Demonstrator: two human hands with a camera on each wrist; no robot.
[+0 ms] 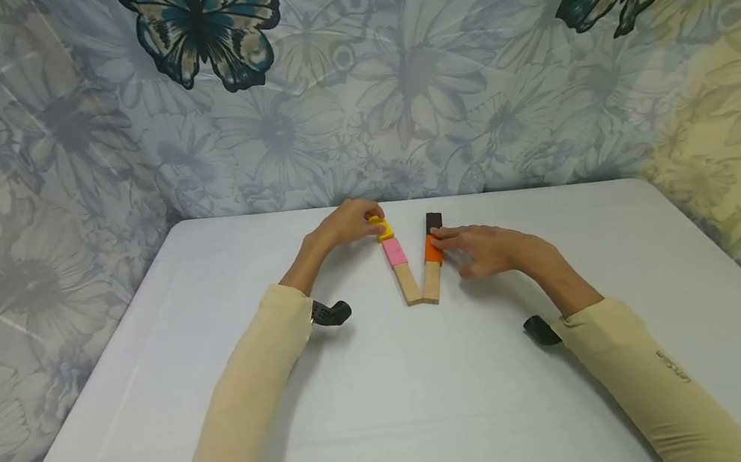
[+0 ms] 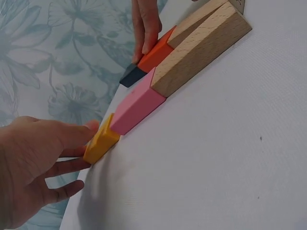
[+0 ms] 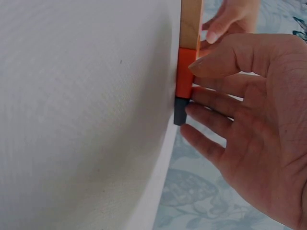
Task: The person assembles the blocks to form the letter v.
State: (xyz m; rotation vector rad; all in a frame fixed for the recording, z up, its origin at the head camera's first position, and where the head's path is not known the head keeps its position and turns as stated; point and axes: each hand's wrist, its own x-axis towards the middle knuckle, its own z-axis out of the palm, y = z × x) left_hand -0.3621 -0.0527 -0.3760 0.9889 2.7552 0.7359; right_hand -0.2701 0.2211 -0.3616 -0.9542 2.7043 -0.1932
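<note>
Currently, two rows of blocks lie on the white table (image 1: 225, 397) at the centre of the head view, forming a V that meets at its near end and spreads toward the floral backdrop (image 1: 63, 143). The left row runs from a plain wood block (image 1: 407, 285) through a pink block (image 1: 394, 252) to a yellow block (image 1: 383, 229); the right row runs from a second wood block (image 1: 431, 282) through an orange block (image 1: 431, 251) to a dark block (image 1: 433, 220). The left hand (image 1: 345, 222) has its thumb and fingertips closed around the yellow block at the far end of its row, which sits slightly skewed against the pink block in the left wrist view. The right hand (image 1: 490, 247) is spread, with nearly straight fingers; the thumb and fingertips touch the side of the orange block, and it grips nothing. Judging by the step in hand, the yellow block needs to be squared to the pink one: a light pinch at its sides and a small turn should do it, with pressure directed along the row rather than across it, so the pink and wood blocks do not slide. The right hand serves best as a steady brace, pressing gently so the orange and dark blocks stay aligned. Excess force on either row would likely open the joint where the wood blocks meet.
</note>
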